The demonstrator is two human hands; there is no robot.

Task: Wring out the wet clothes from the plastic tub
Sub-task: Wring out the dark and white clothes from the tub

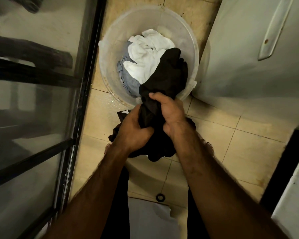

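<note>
A translucent plastic tub (109,49) stands on the tiled floor ahead of me. Inside it lie a white cloth (145,54) and a pale blue garment (126,80). A black garment (169,73) stretches from the tub's near right side down to my hands, its lower end bunched below them. My left hand (133,130) grips the black garment's lower part, fingers curled round it. My right hand (171,112) grips it just above, close against the left hand, right at the tub's near rim.
A black-framed glass door (83,100) runs along the left. A white appliance with a handle (248,49) stands on the right, touching the tub. A small black ring (160,197) lies on the beige floor tiles (240,144) between my legs.
</note>
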